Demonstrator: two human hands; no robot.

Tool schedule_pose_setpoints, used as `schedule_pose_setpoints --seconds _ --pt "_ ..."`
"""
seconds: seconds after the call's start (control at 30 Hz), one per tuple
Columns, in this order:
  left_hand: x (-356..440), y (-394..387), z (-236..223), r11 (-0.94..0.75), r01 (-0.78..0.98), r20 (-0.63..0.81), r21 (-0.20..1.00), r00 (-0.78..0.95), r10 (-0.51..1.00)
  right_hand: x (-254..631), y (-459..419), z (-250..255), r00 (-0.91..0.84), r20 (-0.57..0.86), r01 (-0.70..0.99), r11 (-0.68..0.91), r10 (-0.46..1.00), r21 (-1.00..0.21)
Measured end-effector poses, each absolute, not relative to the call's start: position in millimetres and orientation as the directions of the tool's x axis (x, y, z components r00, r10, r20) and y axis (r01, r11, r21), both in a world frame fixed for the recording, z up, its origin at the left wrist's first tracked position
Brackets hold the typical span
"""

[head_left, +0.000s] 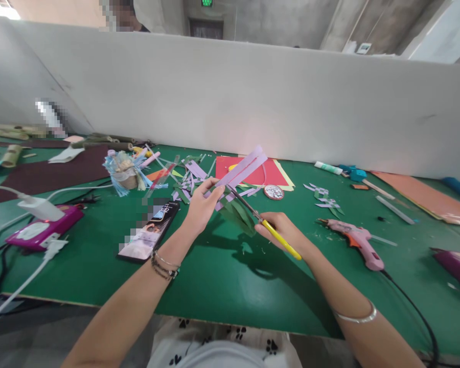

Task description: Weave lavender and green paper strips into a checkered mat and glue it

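Observation:
My left hand [203,204] pinches a slit strip of purple paper [249,166] above the table. Green paper [235,217] hangs just below that strip; whether my fingers hold it too is unclear. My right hand [281,230] grips yellow-handled scissors [279,239], whose blades point up and left to the purple paper near my left fingertips. Behind my left hand lies a heap of purple and green paper scraps [191,176]. A phone [151,232] with its screen lit lies beside my left forearm.
On the green table [222,281], a pink glue gun [354,240] lies at right with its cord trailing. Red paper [276,174] and a round patterned disc [273,192] are behind my hands. A purple power strip [46,230] sits left, near a blue-fringed pot [126,174]. A white partition [230,97] stands behind.

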State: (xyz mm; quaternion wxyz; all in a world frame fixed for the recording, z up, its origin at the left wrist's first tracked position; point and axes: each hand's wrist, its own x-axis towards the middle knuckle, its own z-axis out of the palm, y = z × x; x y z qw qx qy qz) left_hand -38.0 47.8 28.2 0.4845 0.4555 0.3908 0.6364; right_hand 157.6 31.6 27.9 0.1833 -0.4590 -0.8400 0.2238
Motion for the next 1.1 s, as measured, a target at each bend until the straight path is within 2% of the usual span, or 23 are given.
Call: schedule_pose_setpoints --seconds 0.17,0.57,1.1 --pt "-35.2 48.0 26.9 -0.250 -0.253 0.207 0.935 -0.184 0.961 155.8 31.0 27.5 -0.495 0.093 0.708 0.463 0.864 -0.533" --pt "-32.3 47.0 26.2 -0.335 -0.186 0.294 0.924 -0.217 0.931 155.1 30.4 26.5 -0.477 0.105 0.696 0.448 0.873 -0.561" --pt "-30.6 47.2 25.1 -0.322 -0.237 0.261 0.917 -0.255 0.931 155.6 29.6 27.4 -0.446 0.090 0.708 0.412 0.891 -0.574"
